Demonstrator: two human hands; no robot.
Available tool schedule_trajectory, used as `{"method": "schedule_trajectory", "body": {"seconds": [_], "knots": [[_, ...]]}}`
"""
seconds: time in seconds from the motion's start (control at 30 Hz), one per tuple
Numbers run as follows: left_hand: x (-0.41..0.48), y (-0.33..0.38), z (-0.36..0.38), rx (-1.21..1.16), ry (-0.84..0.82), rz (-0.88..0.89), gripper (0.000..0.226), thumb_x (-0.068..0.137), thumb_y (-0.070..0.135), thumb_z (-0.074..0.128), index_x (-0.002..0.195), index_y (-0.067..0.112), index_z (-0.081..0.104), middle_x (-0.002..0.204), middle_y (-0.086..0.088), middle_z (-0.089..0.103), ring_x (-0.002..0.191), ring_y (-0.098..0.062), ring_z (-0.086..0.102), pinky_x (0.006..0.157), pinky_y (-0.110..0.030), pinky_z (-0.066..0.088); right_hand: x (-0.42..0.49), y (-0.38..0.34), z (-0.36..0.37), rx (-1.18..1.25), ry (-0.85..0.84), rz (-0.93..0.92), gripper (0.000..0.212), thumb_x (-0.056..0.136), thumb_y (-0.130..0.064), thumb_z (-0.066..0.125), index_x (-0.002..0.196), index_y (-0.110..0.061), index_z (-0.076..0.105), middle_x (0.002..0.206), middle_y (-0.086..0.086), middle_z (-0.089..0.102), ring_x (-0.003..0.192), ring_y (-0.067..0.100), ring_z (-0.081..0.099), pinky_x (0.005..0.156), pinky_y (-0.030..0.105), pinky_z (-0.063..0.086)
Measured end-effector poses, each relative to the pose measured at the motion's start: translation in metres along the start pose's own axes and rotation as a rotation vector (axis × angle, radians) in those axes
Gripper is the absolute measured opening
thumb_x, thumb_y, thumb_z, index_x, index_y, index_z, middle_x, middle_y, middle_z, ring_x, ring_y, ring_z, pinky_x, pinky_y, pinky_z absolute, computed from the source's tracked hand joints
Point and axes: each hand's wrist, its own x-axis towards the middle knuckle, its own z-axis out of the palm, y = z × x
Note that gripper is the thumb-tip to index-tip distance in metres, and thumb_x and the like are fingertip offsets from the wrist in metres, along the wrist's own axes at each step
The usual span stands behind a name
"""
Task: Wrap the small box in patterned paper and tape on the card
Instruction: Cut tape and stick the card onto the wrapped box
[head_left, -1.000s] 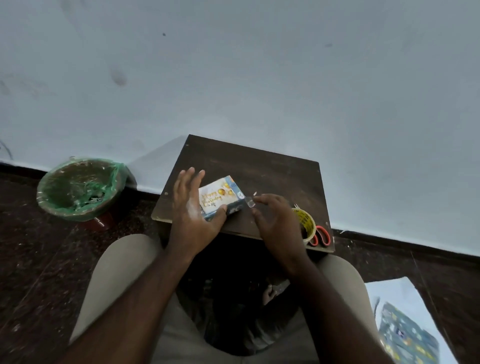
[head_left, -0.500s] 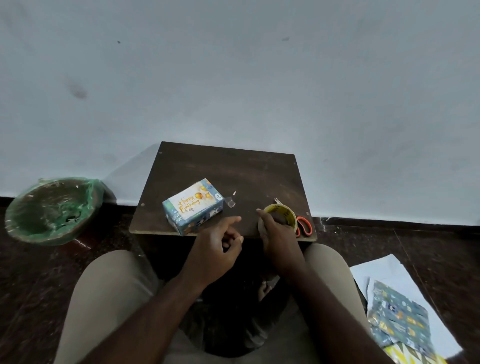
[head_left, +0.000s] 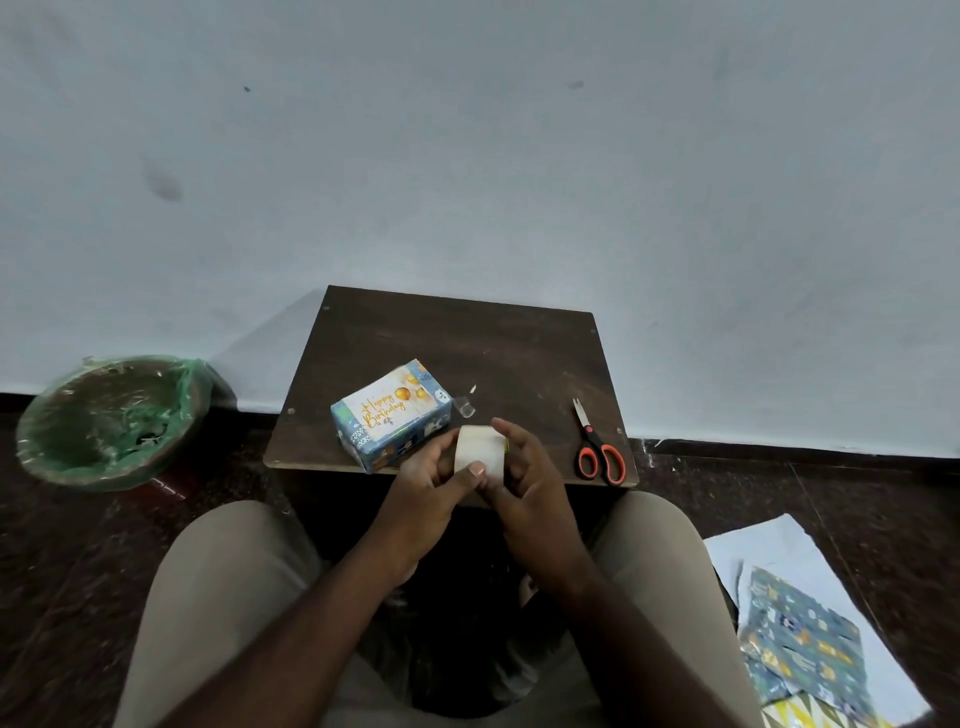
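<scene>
Could not see the core or loose end of the tape roll (head_left: 480, 451), covered by fingers; lost its lower rim behind both palms; could not tell whether any strip had been peeled. Found the left hand (head_left: 434, 488) curled round the roll's left side, thumb pressed across the pale face; found the right hand (head_left: 532, 480) curled round the right side, fingertips over the upper edge; held it at the centre of the frame, over the lower edge of the dark table (head_left: 467, 338).

Saw the wrapped box (head_left: 363, 441) just upper left of the left hand, close by the knuckles; could not tell whether touching; lay flat by the table's lower-left edge, with the "Happy Birthday" card (head_left: 387, 408) on its top face; could not make out tape along the card's edges. Noted a small clear scrap (head_left: 464, 407) just right of the box; noted red-handled scissors (head_left: 597, 449) right of the right hand, apart. Cut off at lower right, patterned paper (head_left: 800, 649) on the floor; at left, a green-lined bin (head_left: 111, 415), contents blurred.
</scene>
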Motion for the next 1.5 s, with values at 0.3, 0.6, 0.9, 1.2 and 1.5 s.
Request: {"method": "schedule_trajectory", "body": {"seconds": [0.3, 0.6, 0.9, 1.2, 1.5], "knots": [[0.003, 0.001, -0.011, 0.051, 0.079, -0.006, 0.055, 0.093, 0.002, 0.064, 0.143, 0.018, 0.05, 0.115, 0.002, 0.073, 0.109, -0.008, 0.067, 0.102, -0.033, 0.05, 0.008, 0.001, -0.008, -0.373, 0.049, -0.05, 0.049, 0.082, -0.025, 0.081, 0.127, -0.028, 0.064, 0.111, -0.011, 0.065, 0.097, 0.004, 0.064, 0.083, 0.023, 0.054], [-0.001, 0.002, -0.011, 0.119, 0.071, -0.014, 0.055, 0.093, 0.001, 0.064, 0.143, 0.017, 0.049, 0.11, 0.01, 0.071, 0.104, -0.002, 0.067, 0.091, -0.025, 0.055, 0.017, -0.009, -0.008, -0.539, 0.099, -0.093, 0.012, 0.084, -0.023, 0.078, 0.093, -0.027, 0.07, 0.113, -0.013, 0.053, 0.107, -0.004, 0.052, 0.078, 0.01, 0.045], [0.001, 0.003, -0.015, 0.12, 0.11, -0.023, 0.057, 0.093, 0.003, 0.065, 0.145, 0.018, 0.048, 0.121, 0.003, 0.067, 0.11, -0.004, 0.063, 0.088, -0.019, 0.054, 0.025, -0.025, 0.002, -0.604, 0.042, -0.049, 0.009, 0.088, -0.019, 0.074, 0.095, -0.018, 0.069, 0.091, -0.016, 0.057, 0.087, -0.005, 0.054, 0.071, 0.013, 0.045], [0.003, 0.001, -0.018, 0.148, 0.089, -0.012, 0.059, 0.091, 0.007, 0.068, 0.144, 0.022, 0.047, 0.124, 0.006, 0.065, 0.109, -0.002, 0.063, 0.086, -0.016, 0.053, 0.041, -0.023, 0.004, -0.721, -0.151, -0.053, 0.04, 0.088, -0.008, 0.065, 0.126, -0.021, 0.063, 0.089, -0.009, 0.063, 0.086, 0.006, 0.057, 0.074, 0.018, 0.045], [0.008, -0.004, -0.019, 0.113, 0.11, -0.026, 0.049, 0.092, 0.02, 0.07, 0.138, 0.022, 0.055, 0.118, 0.0, 0.07, 0.108, -0.008, 0.067, 0.099, -0.031, 0.053, 0.042, -0.029, -0.007, -0.559, -0.227, 0.062, 0.008, 0.084, -0.008, 0.073, 0.088, -0.015, 0.075, 0.076, -0.006, 0.071, 0.064, -0.005, 0.059, 0.063, 0.011, 0.044]]}}
